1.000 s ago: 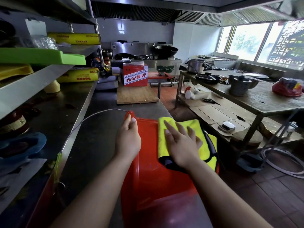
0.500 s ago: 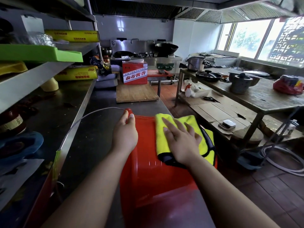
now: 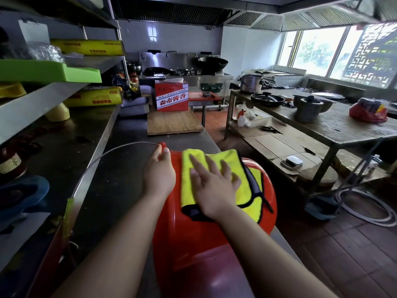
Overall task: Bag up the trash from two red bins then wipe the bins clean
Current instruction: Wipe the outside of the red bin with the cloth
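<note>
A red bin (image 3: 204, 244) is lying on its side along the right edge of the steel worktop (image 3: 120, 179), its far end pointing toward the board (image 3: 174, 123), and its upturned outer wall is being wiped. The right hand (image 3: 211, 186) is being pressed flat and open on a folded yellow cloth (image 3: 247, 194), fingers straight and spread, with nothing being gripped. The cloth is covering the far right part of the wall and draping a little over the curve on the floor side. The left hand (image 3: 159, 175) is being laid on the bin's far left shoulder, fingers extended and not curled round anything, their tips touching the red knob from which the wire handle (image 3: 103, 153) is arcing away to the left over the worktop. Judging from this, the bagging is being taken as done for this bin and the wiping is being carried out; no second bin is being shown. For the step to be done well, the bin is needing to be pinned firmly by the left hand, since a round wall on smooth steel is likely to be rolled toward the open edge by a sideways stroke. Long overlapping strokes are being called for, with pressure being spread through the whole palm, the cloth being held flat rather than bunched, and the bin being turned bit by bit so that the underside, rim and inside are being reached too
</note>
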Demonstrator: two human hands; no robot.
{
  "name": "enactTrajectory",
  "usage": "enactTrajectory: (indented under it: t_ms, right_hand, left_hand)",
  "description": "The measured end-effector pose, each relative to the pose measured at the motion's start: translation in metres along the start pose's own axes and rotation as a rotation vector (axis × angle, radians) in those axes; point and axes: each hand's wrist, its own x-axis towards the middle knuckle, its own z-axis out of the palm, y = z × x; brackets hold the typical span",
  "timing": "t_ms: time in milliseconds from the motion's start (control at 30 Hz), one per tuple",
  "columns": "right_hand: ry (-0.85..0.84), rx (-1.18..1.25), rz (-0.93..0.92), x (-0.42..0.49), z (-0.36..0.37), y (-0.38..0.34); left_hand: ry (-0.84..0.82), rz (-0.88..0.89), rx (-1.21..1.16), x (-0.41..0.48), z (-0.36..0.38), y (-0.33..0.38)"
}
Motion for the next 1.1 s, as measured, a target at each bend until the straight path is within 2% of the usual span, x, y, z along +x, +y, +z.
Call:
enactTrajectory:
  t_ms: [100, 200, 267, 400, 500, 633, 800, 1100]
  right_hand:
    - [-0.017, -0.018, -0.141, -0.01, 0.008, -0.017]
    - [0.004, -0.029, -0.202, -0.012, 0.009, -0.003]
    - [0.014, -0.029, -0.147, -0.008, 0.006, 0.017]
    - [0.062, 0.004, 0.142, 0.001, -0.003, 0.064]
    - [0.083, 0.045, 0.264, 0.002, -0.008, 0.088]
    - [0.105, 0.061, 0.28, 0.002, -0.009, 0.094]
    - [0.118, 0.063, 0.295, 0.005, -0.008, 0.09]
    - [0.118, 0.105, 0.314, -0.003, -0.016, 0.088]
  left_hand:
    - [-0.004, -0.013, -0.003, 0.0, -0.001, 0.0]
    - [-0.006, -0.004, 0.003, 0.0, -0.001, 0.0]
    - [-0.002, 0.014, 0.006, 0.001, -0.002, -0.001]
    - [0.001, 0.014, -0.042, 0.0, 0.002, -0.005]
    - [0.044, 0.029, -0.018, -0.009, 0.003, -0.002]
    - [0.075, 0.036, 0.007, -0.024, -0.002, -0.004]
    - [0.036, 0.101, 0.046, -0.046, -0.005, -0.027]
    - [0.024, 0.117, 0.085, -0.061, -0.009, -0.017]
